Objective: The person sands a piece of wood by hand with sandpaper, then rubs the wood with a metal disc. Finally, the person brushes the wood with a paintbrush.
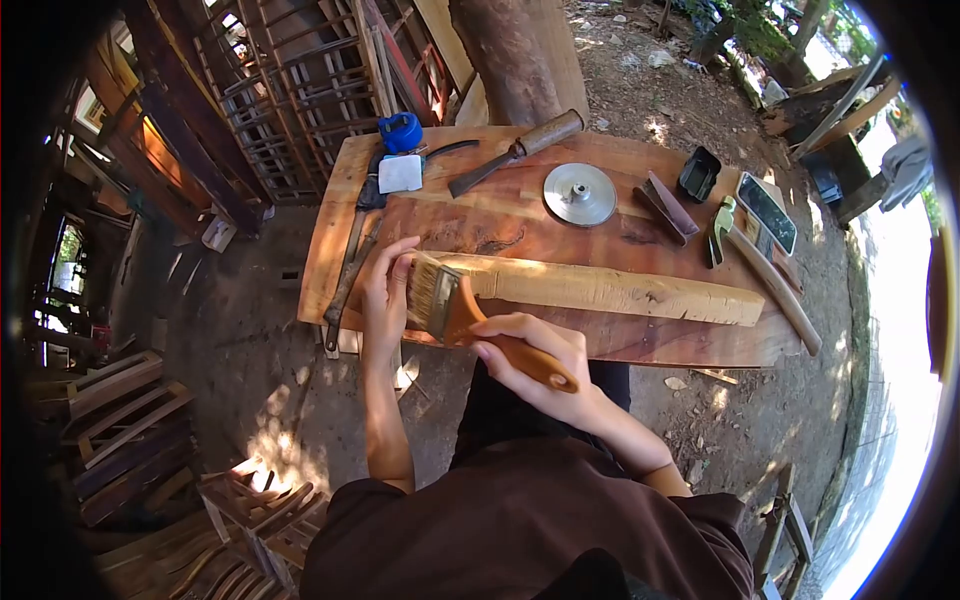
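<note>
We are gripping the brush handle (537, 364) with our right hand (566, 350) for control; our left hand (381, 303), half-open, is seemingly touching the bristles (432, 290).

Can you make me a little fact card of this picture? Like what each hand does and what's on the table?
right hand: holds the brush by its orange handle
left hand: fingers at the bristle tips
nearest on table: long pale wood piece
far side: wooden-handled tool, round metal disc
person's right: hammer, phone-like thing
</note>
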{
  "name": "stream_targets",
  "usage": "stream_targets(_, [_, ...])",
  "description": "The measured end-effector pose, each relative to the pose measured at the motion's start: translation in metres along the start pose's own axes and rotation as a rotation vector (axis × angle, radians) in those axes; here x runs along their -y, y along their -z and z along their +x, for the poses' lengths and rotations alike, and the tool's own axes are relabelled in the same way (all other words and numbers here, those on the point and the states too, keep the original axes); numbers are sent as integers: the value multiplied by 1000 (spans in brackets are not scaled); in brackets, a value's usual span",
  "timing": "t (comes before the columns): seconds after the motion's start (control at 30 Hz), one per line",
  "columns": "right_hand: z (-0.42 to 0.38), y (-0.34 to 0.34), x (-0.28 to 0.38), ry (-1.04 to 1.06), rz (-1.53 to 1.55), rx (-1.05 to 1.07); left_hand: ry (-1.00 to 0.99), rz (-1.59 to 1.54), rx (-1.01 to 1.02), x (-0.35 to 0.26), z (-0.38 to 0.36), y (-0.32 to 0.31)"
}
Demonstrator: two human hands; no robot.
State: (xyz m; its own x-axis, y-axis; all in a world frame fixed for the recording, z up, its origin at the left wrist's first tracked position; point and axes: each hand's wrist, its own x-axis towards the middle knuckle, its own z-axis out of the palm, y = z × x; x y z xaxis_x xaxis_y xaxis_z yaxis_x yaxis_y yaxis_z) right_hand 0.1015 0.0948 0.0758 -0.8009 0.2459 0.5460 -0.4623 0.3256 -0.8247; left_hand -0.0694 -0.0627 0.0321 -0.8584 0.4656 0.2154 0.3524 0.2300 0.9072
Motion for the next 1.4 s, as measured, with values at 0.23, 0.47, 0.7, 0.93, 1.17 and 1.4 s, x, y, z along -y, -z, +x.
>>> stream_targets(0.23, [6, 15, -19, -185, -48, -175, -132, 185, -96, 10, 1, -11])
stream_targets(0.47, [-80, 146, -7, -358, -300, -762, -126, 233, -112, 8, 2, -13])
stream_targets(0.7, [-141, 244, 25, -195, -593, -1155, -10, 309, -184, 8, -4, -15])
stream_targets(0.93, [-61, 115, 10, -188, -366, -554, -116, 327, -257, 15, -5, -17])
stream_targets(1.17, [14, -20, -17, -111, 279, -38, -29, 216, -188, 5, -8, -15])
stream_targets(1.4, [-63, 113, -6, -401, -203, -585, -72, 299, -222, 12, -6, -17])
